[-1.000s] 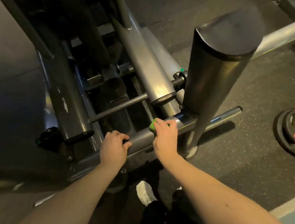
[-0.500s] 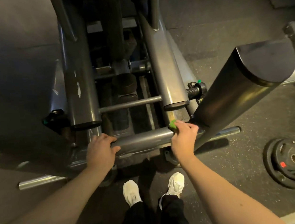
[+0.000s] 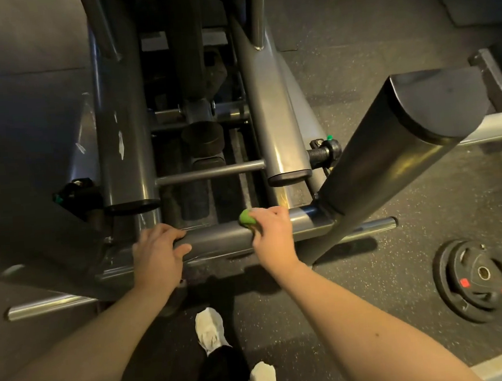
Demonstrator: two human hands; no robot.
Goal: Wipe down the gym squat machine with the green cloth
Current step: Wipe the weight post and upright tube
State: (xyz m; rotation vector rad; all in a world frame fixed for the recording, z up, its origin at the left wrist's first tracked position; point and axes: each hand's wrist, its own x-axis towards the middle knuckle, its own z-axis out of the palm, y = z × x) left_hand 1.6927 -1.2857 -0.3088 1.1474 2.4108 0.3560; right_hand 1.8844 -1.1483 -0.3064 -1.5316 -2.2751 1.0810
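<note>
Machine: squat machine [image 3: 271,122], grey steel frame, viewed from above.
Bar: low horizontal bar [image 3: 217,238] at the near end of the frame, running left to right.
Cloth: green cloth [image 3: 247,218] bunched into a small wad, lying on the top of the bar right of its middle, mostly covered by the right hand.
Right hand: right hand [image 3: 273,236] curled round the cloth and pressing it to the bar; only the wad's left edge showed past the fingers.
Left hand: left hand [image 3: 155,255] on the same bar, well left of the cloth, fingers wrapped over the top and thumb on the near side.
Post: black angled post [image 3: 391,155] rose from the bar's right end, just beside the right hand.
Floor: weight plates [image 3: 473,281] lay on the floor [image 3: 385,270] to the right, well apart from the hands.
</note>
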